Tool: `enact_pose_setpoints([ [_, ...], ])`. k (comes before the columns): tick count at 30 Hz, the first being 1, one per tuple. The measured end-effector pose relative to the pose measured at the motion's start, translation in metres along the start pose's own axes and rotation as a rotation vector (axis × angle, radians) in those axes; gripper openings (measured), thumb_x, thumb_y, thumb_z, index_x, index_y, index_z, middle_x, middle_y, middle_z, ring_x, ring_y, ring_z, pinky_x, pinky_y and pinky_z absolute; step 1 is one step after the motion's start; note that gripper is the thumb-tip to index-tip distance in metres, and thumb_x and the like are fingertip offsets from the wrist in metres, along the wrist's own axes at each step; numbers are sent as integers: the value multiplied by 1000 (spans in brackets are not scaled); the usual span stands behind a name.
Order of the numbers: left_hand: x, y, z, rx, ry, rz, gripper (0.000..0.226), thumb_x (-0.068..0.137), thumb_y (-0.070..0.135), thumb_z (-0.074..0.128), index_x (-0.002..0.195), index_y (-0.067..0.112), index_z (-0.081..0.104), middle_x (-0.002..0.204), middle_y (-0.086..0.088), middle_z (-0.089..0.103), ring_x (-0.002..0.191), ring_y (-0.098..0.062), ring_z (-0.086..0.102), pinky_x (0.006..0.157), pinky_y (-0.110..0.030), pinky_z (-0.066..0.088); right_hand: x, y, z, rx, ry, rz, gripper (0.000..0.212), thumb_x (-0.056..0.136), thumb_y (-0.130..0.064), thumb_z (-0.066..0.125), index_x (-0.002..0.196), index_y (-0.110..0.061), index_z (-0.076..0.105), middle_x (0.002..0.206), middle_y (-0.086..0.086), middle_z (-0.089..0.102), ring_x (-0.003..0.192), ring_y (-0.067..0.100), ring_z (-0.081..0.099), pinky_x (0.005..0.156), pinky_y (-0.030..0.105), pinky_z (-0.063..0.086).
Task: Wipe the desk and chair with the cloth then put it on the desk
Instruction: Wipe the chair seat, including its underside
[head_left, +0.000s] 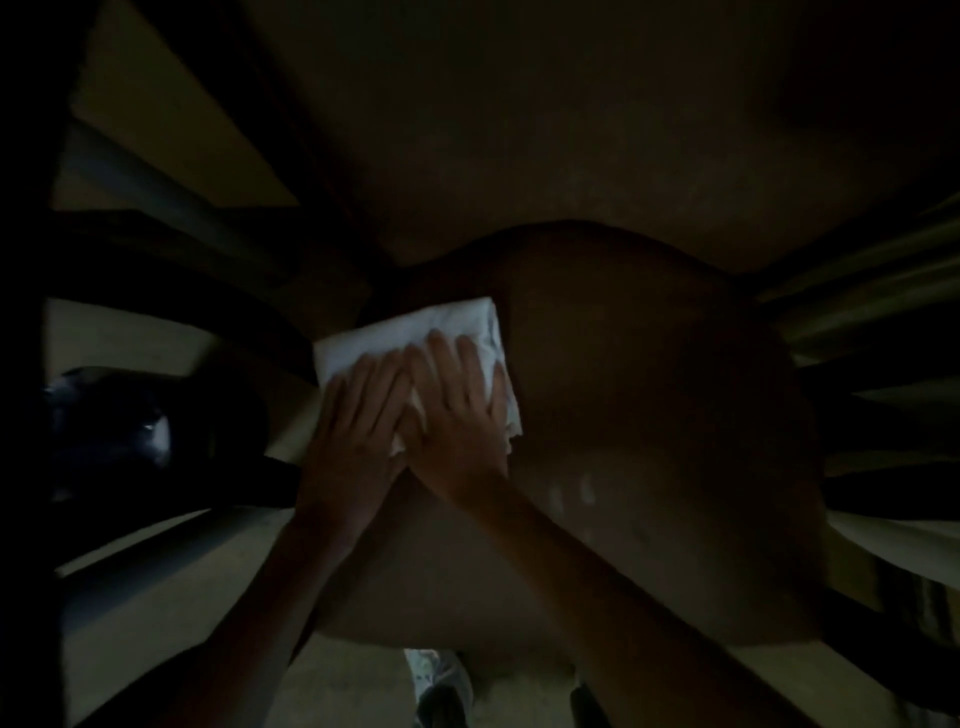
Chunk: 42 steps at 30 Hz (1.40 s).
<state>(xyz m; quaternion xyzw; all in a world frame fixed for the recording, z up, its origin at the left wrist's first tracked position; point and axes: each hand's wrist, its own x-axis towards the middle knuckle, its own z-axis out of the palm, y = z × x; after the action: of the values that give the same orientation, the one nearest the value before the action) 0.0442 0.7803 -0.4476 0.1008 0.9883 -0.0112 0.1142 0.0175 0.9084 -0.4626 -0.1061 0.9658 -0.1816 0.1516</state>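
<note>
Hands flat, fingers spread, you press the cloth onto the chair seat. Your left hand covers its near-left part; your right hand, thumb touching the left's, covers the rest, and neither pinches the fabric. Cloth shows beyond your fingertips and just right of your right fingers, where a ragged corner hangs free. Left of your left fingers the cloth reaches the seat's edge, a dark blurred object well beyond. With open palms only, a hard push leftward could slide the cloth off that edge; the loose corner could fold under and bunch. The table lies beyond your fingertips.
</note>
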Motion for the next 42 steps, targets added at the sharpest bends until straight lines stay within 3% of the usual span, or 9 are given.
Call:
enact_pose_setpoints([
  [4, 33, 40, -1, -40, -2, 67, 68, 90, 43, 42, 144, 1, 46, 150, -22, 44, 139, -43, 40, 117, -57, 27, 6, 47, -20, -50, -7, -54, 56, 95, -34, 34, 149, -19, 34, 159, 1, 22, 148, 23, 16, 118, 50, 16],
  [9, 102, 140, -4, -156, 73, 314, 73, 83, 37, 72, 145, 8, 47, 154, -14, 42, 142, -44, 35, 116, -58, 25, -4, 166, -62, -178, -69, 126, 67, 97, -36, 34, 155, -22, 3, 161, 0, -12, 148, 22, -15, 121, 47, 2],
  [14, 128, 245, -7, -253, 106, 415, 72, 91, 42, 60, 152, 15, 36, 161, -7, 32, 149, -32, 26, 121, -50, 24, -43, 251, -101, -365, -51, 315, 63, 99, -34, 25, 154, -13, 1, 161, 13, -9, 148, 33, -9, 120, 50, -3],
  [19, 99, 205, -3, -145, 117, 380, 66, 90, 34, 63, 150, 16, 41, 159, -4, 36, 147, -28, 32, 117, -49, 33, -47, 212, -82, -355, -99, 288, 68, 98, -39, 24, 153, -9, -5, 161, 17, -11, 147, 36, -14, 120, 50, -5],
  [21, 61, 159, 6, -128, 94, 345, 69, 83, 35, 72, 145, 15, 50, 154, -4, 43, 143, -30, 40, 113, -52, 39, -57, 159, -55, -292, -131, 212, 66, 95, -36, 17, 153, -7, 7, 161, 19, -1, 147, 39, -8, 120, 53, 2],
  [24, -35, 93, 31, -152, 139, 205, 45, 99, 36, 46, 134, 14, 62, 144, -9, 54, 134, -32, 50, 107, -55, 44, -96, 64, -6, -109, -133, 130, 61, 90, -32, 35, 145, -4, 40, 154, 19, 31, 145, 40, 19, 115, 56, 21],
  [29, -162, 56, 43, -91, 10, 14, 38, 98, 22, 44, 125, 15, 70, 136, -11, 61, 125, -35, 58, 108, -52, 41, -161, -18, 33, -53, -137, -110, 50, 93, -31, 44, 136, -9, 54, 147, 14, 46, 142, 31, 33, 114, 48, 28],
  [32, -160, 60, 43, -16, -38, 33, 42, 84, 26, 63, 124, 15, 71, 134, -12, 64, 126, -37, 56, 109, -54, 41, -160, -10, 30, -75, -113, -153, 48, 96, -30, 43, 137, -9, 53, 149, 12, 43, 141, 27, 35, 112, 47, 34],
  [42, -78, 190, 38, -277, -105, 359, 64, 93, 44, 60, 149, 18, 44, 159, -5, 32, 148, -35, 25, 118, -55, 27, -198, 142, -13, -227, -63, 125, 62, 95, -25, 30, 152, -4, 18, 160, 18, 12, 148, 36, 9, 118, 51, 22],
])
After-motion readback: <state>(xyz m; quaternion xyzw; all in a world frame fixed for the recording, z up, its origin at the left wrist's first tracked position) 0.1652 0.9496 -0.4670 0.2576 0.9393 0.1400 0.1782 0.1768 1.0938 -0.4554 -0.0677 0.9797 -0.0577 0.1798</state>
